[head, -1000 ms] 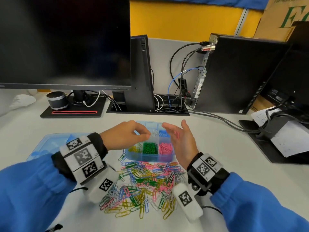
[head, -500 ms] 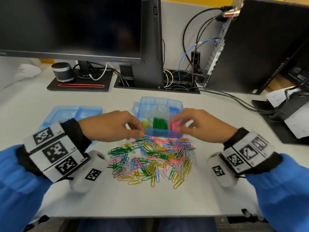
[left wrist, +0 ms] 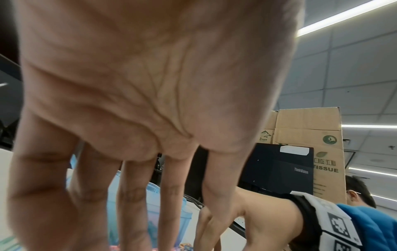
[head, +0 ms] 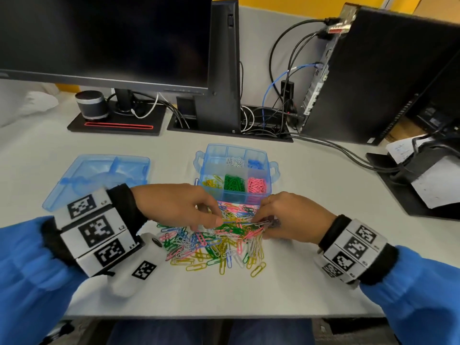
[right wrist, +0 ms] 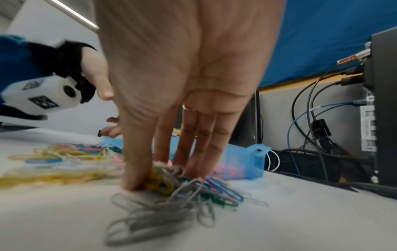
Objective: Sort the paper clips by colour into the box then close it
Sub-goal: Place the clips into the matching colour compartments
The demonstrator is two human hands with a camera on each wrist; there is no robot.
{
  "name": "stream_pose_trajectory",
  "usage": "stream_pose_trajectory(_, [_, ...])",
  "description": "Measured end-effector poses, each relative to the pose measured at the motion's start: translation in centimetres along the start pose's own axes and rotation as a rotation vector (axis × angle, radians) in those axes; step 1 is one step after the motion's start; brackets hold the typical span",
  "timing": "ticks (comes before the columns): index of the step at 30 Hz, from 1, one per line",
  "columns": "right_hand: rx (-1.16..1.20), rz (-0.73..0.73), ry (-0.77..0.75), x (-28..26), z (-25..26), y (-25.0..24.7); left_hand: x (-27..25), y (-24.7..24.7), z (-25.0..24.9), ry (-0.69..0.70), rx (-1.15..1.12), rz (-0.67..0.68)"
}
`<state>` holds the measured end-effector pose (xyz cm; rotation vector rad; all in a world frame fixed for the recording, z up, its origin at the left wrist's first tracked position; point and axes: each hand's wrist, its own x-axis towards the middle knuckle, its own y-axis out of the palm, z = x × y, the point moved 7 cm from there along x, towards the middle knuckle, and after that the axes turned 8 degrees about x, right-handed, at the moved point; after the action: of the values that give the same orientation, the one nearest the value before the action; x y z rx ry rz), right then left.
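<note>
Reaching into the paper clips (head: 214, 239) heaped on the counter (head: 311, 185) before the box (head: 235, 174), left hand (head: 179, 207) and right hand (head: 293, 220) each pinch clips; fingertips hidden

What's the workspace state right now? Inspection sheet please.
Surface: pale desk.
Job's things: blue box open, with yellow, green, pink, white and blue clips sorted; lid lies apart to its left; loose clip pile in front.
Clutter: speaker, papers.
Grippers: left hand and right hand have fingertips down in the pile; grasp unclear.
Cables: bundle behind the box.
Surroundings: monitor, computer tower.
</note>
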<state>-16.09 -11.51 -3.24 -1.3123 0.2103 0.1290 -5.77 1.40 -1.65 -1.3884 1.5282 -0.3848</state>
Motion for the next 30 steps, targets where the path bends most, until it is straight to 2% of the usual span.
stream_pose_trajectory(4, [0.057, -0.066, -0.028, 0.9, -0.4, -0.5, 0.4, -0.1, 0.0, 0.005, -0.098, -0.046])
stream_pose_trajectory(7, [0.172, -0.099, 0.0, 1.3, -1.0, -1.0, 1.1, -0.4, 0.3, -0.043, -0.249, -0.109])
stream_pose_trajectory(14, [0.373, -0.183, 0.024, 1.8, -1.7, -4.5, 3.0, 0.2, 0.4, -0.209, -0.904, -0.159])
stream_pose_trajectory(19, [0.476, -0.202, -0.016, 2.8, -0.4, -7.2, 4.3, 1.5, -1.1, -0.165, -1.34, -0.116])
stream_pose_trajectory(23, [0.528, -0.183, -0.054, 4.0, 1.3, -7.9, 4.5, 1.8, -3.1, -0.032, -1.776, -0.003])
stream_pose_trajectory(25, [0.548, -0.161, -0.048, 4.5, 1.8, -7.9, 4.3, 1.4, -3.2, 0.034, -1.982, -0.007])
stream_pose_trajectory(30, [0.597, -0.196, -0.047, 5.2, 2.0, -8.5, 4.0, 1.2, -2.3, 0.077, -2.08, -0.061])
